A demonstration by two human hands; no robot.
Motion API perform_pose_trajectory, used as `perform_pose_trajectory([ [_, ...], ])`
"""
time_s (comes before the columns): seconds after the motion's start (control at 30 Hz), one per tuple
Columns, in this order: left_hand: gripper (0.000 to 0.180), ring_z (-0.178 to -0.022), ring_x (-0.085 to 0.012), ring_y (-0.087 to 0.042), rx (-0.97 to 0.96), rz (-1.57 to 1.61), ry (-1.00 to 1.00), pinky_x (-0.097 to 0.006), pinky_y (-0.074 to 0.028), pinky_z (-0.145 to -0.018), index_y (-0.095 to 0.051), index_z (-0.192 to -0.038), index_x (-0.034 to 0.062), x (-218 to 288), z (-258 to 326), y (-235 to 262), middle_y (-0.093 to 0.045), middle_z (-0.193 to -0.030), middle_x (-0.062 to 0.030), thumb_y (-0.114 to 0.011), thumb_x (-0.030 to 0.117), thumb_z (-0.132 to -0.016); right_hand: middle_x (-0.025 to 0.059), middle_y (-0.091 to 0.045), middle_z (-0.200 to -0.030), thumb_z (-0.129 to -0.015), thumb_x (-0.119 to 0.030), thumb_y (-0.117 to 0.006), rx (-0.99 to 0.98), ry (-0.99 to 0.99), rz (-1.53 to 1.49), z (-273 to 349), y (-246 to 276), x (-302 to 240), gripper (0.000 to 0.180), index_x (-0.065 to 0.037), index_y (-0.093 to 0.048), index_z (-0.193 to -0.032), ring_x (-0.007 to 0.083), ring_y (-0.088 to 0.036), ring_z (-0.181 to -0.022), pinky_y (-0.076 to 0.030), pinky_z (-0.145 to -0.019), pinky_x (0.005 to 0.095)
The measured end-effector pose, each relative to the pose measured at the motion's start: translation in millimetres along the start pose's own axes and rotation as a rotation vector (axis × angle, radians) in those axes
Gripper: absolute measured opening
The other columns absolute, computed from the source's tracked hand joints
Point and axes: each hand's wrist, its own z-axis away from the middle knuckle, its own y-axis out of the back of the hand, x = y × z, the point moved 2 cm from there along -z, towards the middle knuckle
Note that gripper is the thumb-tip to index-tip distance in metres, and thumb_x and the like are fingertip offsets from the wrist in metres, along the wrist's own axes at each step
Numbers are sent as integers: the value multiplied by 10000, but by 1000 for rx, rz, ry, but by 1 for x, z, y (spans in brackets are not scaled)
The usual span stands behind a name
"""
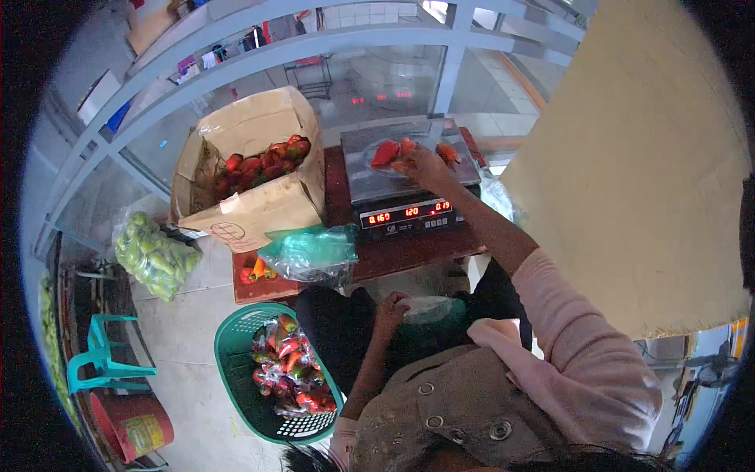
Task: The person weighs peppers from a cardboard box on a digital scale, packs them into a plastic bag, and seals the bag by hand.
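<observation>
Big tan panel [629, 157] is filling the right side of the view & blocking whatever's behind it. White window bars [314, 47] are running across the top w/ glass behind. Low brown table [409, 256] is sitting in the middle, person seated just in front of it.

Containers: open cardboard box [259, 189] is standing on the table's left end, holding a heap of red peppers [263, 164]. Green plastic bag [311, 252] is lying in front of the box, a couple of loose peppers beside it at the table edge. Green mesh basket [240, 370] is sitting on the floor by the person's left knee, w/ clear-wrapped packs of red & green peppers [291, 374] inside. Clear bag of green fruit [153, 256] is lying on the floor to the left; a teal plastic chair [106, 358] and a red bucket [134, 425] are standing further left.

Digital scale [409, 177] is sitting on the table, red digits glowing on its front. On its steel pan, a clear bag of red peppers [393, 153], glossy & bright, some orange.

Right hand [429, 167] is reaching out over the pan, fingers closed on that bag. Left hand [391, 307] is down at the lap, closed on a crumpled clear plastic bag [429, 308].
</observation>
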Motion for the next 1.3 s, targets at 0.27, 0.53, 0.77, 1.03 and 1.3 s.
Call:
perform_pose_trajectory([
  [0.27, 217, -731, -178, -531, -61, 175, 47, -297, -436, -644, -498, -951, 35, -6, 0, -9, -546, -839, -100, -525, 109, -749, 202, -556, -802, -747, -350, -543, 101, -137, -111, -66, 47, -70, 339, -14, -552, -794, 327, -548, -773, -414, -650, 400],
  [0.53, 218, -786, -208, -552, -29, 117, -69, -302, -432, -694, -503, -938, 40, -12, -2, -18, -565, -904, -105, -536, 144, -750, 163, -544, -805, -715, -255, -574, -164, 537, 50, -180, -66, -138, 249, -33, -568, -827, 316, -545, -764, -431, -657, 400],
  [0.77, 215, -777, -171, -533, -146, 376, 42, -293, -423, -698, -503, -943, 44, -5, -8, -29, -562, -855, -88, -530, 162, -765, 162, -578, -877, -669, -203, -547, -712, 756, 16, -259, -255, -114, 244, -74, -599, -869, 300, -566, -814, -450, -692, 394],
  [1.03, 206, -786, -154, -520, -237, 448, 180, -288, -419, -700, -497, -946, 57, 20, -7, -15, -551, -831, -59, -545, 61, -745, 164, -543, -976, -702, -173, -521, -668, 525, -26, -263, -328, -111, 356, -169, -503, -1057, 312, -521, -920, -407, -772, 407],
  [1.3, 224, -789, -189, -548, -180, 414, 135, -303, -430, -700, -504, -955, 58, 3, 1, -21, -570, -903, -74, -529, 64, -733, 185, -559, -837, -729, -179, -533, -662, 533, -3, -239, -292, -145, 288, -97, -516, -1005, 261, -559, -797, -427, -722, 362],
])
